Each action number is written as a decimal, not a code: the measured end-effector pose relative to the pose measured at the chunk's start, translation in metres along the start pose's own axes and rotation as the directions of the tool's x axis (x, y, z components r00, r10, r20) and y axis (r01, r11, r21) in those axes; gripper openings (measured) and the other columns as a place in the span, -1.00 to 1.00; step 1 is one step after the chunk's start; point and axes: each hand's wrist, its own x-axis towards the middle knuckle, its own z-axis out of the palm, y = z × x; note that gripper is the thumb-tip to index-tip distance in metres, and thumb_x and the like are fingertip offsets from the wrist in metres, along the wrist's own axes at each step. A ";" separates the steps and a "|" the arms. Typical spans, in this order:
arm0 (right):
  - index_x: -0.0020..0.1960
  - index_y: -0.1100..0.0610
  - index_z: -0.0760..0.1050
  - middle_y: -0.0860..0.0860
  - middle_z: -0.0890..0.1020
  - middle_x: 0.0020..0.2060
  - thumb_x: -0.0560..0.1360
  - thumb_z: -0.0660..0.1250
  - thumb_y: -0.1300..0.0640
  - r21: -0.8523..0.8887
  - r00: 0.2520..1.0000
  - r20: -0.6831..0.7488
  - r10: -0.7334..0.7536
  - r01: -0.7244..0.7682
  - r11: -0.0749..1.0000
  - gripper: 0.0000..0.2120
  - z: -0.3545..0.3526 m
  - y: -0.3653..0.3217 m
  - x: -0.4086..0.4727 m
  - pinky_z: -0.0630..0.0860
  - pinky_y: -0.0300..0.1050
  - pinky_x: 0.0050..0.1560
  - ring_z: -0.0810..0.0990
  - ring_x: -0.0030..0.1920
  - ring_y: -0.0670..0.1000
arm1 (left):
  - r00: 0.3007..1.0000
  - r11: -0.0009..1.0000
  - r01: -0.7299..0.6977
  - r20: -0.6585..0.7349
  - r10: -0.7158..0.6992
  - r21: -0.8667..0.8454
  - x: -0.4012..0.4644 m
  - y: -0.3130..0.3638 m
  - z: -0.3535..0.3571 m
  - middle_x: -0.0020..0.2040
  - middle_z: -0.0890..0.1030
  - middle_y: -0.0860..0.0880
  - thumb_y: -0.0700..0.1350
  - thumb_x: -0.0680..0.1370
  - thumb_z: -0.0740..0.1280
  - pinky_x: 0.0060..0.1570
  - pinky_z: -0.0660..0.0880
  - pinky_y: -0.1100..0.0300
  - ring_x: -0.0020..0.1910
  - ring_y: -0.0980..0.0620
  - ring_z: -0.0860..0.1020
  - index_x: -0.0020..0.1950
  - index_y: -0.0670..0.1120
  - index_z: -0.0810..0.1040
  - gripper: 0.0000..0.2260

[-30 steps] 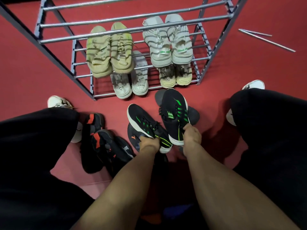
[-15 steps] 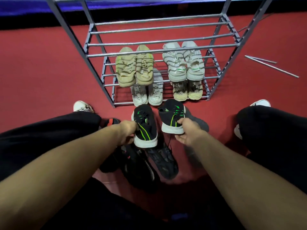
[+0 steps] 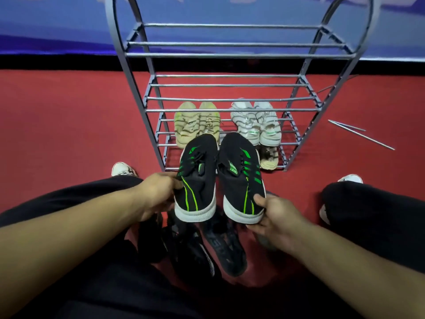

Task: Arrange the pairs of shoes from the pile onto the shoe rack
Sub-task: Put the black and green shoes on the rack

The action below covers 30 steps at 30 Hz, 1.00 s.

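The person is crouched on the red floor (image 3: 57,125) in front of the rack (image 3: 230,55), holding a black shoe in each hand. The left hand (image 3: 158,194) grips the left shoe (image 3: 197,180) by its outer side near the heel, fingers wrapped around the edge. The right hand (image 3: 273,215) clasps the right shoe (image 3: 241,180) at the heel, thumb on top and fingers under the white sole. Both shoes are black with green stripes, held side by side, almost touching, toes pointing toward the rack and lifted clear of the floor in front of its bottom tier.

On the rack, a tan pair (image 3: 195,123) sits toward the left end of a lower tier and a white pair (image 3: 257,123) toward the right end of the same tier. Beneath the white pair, at the right front corner of the bottom tier, a beige shoe (image 3: 269,157) shows; whether its mate is beside it I can't tell, since the held shoes cover that spot. The upper tiers are bare bars.

Below the hands, between the person's knees, dark shoes (image 3: 220,247) lie heaped on the floor; in the shadow I can't count them. Two thin metal rods (image 3: 361,137) lie on the floor, off to the right of the rack. The person's own white sneakers (image 3: 122,169) peek out past black trouser legs (image 3: 372,215) on either side.
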 end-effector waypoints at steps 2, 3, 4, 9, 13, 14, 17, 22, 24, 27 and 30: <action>0.06 0.08 0.56 0.00 0.73 -0.16 0.63 0.19 0.18 -0.002 0.998 0.032 -0.059 0.059 0.998 -0.83 -0.002 -0.020 -0.008 0.54 -0.10 -0.23 0.67 -0.20 -0.01 | 0.997 0.996 -0.079 -0.028 0.078 -0.039 -0.004 0.014 -0.004 -0.23 0.64 -0.08 -0.31 0.51 0.17 -0.37 0.24 0.25 -0.38 0.02 0.43 -0.09 -0.06 0.68 -0.70; 0.02 0.07 0.56 -0.04 0.73 -0.25 0.63 0.19 0.18 0.000 0.995 0.044 -0.087 0.087 0.996 -0.83 -0.001 -0.030 -0.010 0.53 -0.11 -0.25 0.67 -0.26 -0.04 | 0.993 0.993 -0.110 -0.049 0.107 -0.050 -0.005 0.023 -0.005 -0.26 0.66 -0.03 -0.31 0.52 0.18 -0.35 0.25 0.25 -0.40 0.02 0.45 -0.08 -0.05 0.68 -0.70; -0.02 0.07 0.56 -0.07 0.73 -0.32 0.64 0.18 0.18 0.011 0.992 0.053 -0.113 0.112 0.994 -0.82 0.001 -0.042 -0.010 0.52 -0.11 -0.25 0.66 -0.29 -0.06 | 0.989 0.990 -0.134 -0.064 0.131 -0.049 -0.004 0.034 -0.005 -0.28 0.66 0.01 -0.31 0.53 0.19 -0.33 0.26 0.24 -0.40 0.02 0.45 -0.05 -0.05 0.67 -0.71; 0.06 0.10 0.54 0.01 0.70 -0.19 0.63 0.20 0.19 0.070 0.980 0.070 -0.187 0.183 0.981 -0.86 0.034 -0.107 0.014 0.56 -0.03 -0.23 0.65 -0.20 0.01 | 0.971 0.978 -0.206 -0.135 0.199 -0.040 0.018 0.099 -0.009 -0.34 0.53 0.00 -0.29 0.55 0.19 -0.37 0.30 0.28 -0.47 0.07 0.36 -0.13 -0.06 0.57 -0.78; 0.04 0.09 0.53 0.04 0.65 -0.14 0.62 0.21 0.19 0.068 0.961 0.048 -0.274 0.270 0.960 -0.87 0.075 -0.161 0.055 0.59 -0.02 -0.29 0.62 -0.18 0.06 | 0.925 0.962 -0.270 -0.286 0.249 -0.033 0.059 0.150 -0.017 -0.34 0.43 -0.06 -0.26 0.56 0.23 -0.41 0.27 0.28 -0.49 0.05 0.33 -0.24 -0.08 0.47 -0.81; 0.07 0.09 0.52 0.05 0.64 -0.11 0.61 0.20 0.18 0.050 0.957 0.042 -0.287 0.285 0.957 -0.87 0.086 -0.172 0.066 0.57 -0.05 -0.34 0.61 -0.18 0.08 | 0.914 0.958 -0.285 -0.315 0.257 -0.045 0.070 0.161 -0.019 -0.35 0.42 -0.06 -0.26 0.56 0.23 -0.41 0.28 0.27 -0.47 0.04 0.34 -0.27 -0.08 0.43 -0.79; 0.18 0.13 0.51 0.11 0.62 0.08 0.54 0.21 0.20 0.013 0.952 0.022 -0.305 0.305 0.952 -0.76 0.111 -0.199 0.099 0.61 0.01 -0.33 0.62 0.00 0.14 | 0.898 0.954 -0.295 -0.356 0.260 -0.047 0.104 0.182 -0.026 -0.38 0.44 -0.04 -0.28 0.56 0.24 -0.52 0.35 0.35 -0.47 0.06 0.38 -0.29 -0.08 0.41 -0.77; 0.29 0.12 0.46 0.13 0.59 0.19 0.59 0.12 0.22 -0.045 0.960 -0.026 -0.279 0.278 0.960 -0.69 0.135 -0.224 0.142 0.58 -0.06 -0.48 0.59 0.13 0.18 | 0.888 0.967 -0.235 -0.382 0.254 0.098 0.154 0.192 -0.043 -0.38 0.41 -0.14 -0.29 0.54 0.20 -0.39 0.30 0.19 -0.46 -0.02 0.36 -0.28 -0.14 0.40 -0.80; 0.30 0.14 0.45 0.10 0.58 0.14 0.61 0.12 0.23 -0.106 0.959 -0.040 -0.281 0.276 0.955 -0.70 0.139 -0.229 0.151 0.56 -0.06 -0.45 0.60 0.00 0.15 | 0.885 0.965 -0.218 -0.388 0.258 0.146 0.167 0.190 -0.047 -0.34 0.46 -0.16 -0.27 0.55 0.18 -0.31 0.38 0.12 -0.40 -0.05 0.41 -0.29 -0.16 0.42 -0.79; 0.25 0.18 0.45 0.13 0.54 0.00 0.60 0.16 0.23 -0.264 0.963 -0.015 -0.269 0.256 0.930 -0.74 0.144 -0.230 0.162 0.58 -0.09 -0.53 0.56 -0.14 0.13 | 0.878 0.942 -0.222 -0.369 0.305 0.251 0.182 0.187 -0.050 -0.21 0.61 -0.24 -0.25 0.54 0.16 -0.16 0.57 -0.02 -0.30 -0.12 0.53 -0.16 -0.25 0.55 -0.80; 0.11 0.23 0.44 0.18 0.54 -0.16 0.58 0.16 0.22 -0.504 0.964 -0.027 -0.263 0.215 0.837 -0.84 0.145 -0.223 0.163 0.55 -0.07 -0.60 0.54 -0.41 0.11 | 0.854 0.896 -0.182 -0.387 0.348 0.404 0.187 0.184 -0.051 -0.05 0.68 -0.24 -0.20 0.52 0.17 -0.15 0.56 0.02 -0.20 -0.15 0.58 0.01 -0.27 0.64 -0.73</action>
